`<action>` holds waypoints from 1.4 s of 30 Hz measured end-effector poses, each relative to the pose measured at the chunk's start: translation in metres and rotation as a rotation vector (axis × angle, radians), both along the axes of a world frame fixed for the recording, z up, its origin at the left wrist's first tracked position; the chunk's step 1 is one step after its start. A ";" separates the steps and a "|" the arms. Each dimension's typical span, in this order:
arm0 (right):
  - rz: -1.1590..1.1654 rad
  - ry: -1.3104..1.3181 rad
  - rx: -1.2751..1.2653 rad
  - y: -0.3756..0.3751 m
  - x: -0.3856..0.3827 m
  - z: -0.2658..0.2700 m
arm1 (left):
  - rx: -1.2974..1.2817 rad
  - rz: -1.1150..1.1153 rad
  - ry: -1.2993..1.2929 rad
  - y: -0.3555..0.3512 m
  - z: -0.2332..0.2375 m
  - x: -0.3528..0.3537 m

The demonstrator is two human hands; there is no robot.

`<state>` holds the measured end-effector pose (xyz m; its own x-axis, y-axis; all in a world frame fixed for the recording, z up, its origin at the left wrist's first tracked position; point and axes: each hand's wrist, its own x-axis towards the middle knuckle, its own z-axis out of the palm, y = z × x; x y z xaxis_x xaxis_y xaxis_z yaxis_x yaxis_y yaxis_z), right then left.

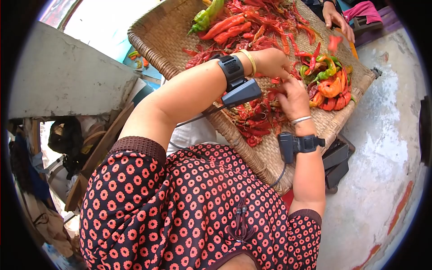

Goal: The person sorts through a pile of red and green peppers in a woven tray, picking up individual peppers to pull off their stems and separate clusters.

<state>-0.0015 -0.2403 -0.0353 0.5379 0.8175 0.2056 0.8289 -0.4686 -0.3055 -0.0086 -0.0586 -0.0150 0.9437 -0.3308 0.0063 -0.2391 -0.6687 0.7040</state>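
Note:
Red chili peppers [252, 27] lie heaped on a large woven tray [155, 38]. My left hand [272, 63] reaches in over the heap, with its fingers bent down and drawn together. Just below it is my right hand [294, 100], whose thumb and fingers are also closed. The fingertips of both hands meet or nearly meet above the red peppers. Anything pinched between them is too small or hidden to make out. To the right of my right hand sits a separate pile of green, orange and red peppers [330, 87].
Another person's hand [337, 20] hangs over the tray's far right corner, near a blurred red pepper [334, 42]. Larger green peppers [204, 18] lie at the far left. A pale wall [67, 72] stands left; worn concrete floor [382, 148] lies right.

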 end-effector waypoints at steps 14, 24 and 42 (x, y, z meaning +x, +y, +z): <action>-0.424 1.071 0.780 -0.013 0.009 0.015 | -0.434 -0.060 0.498 -0.007 0.007 -0.005; 0.214 1.041 -0.142 -0.005 -0.026 0.030 | -0.305 0.547 0.035 0.028 0.009 0.009; 0.042 0.098 -0.322 -0.008 -0.013 0.014 | 0.079 -0.178 0.429 0.011 -0.011 0.002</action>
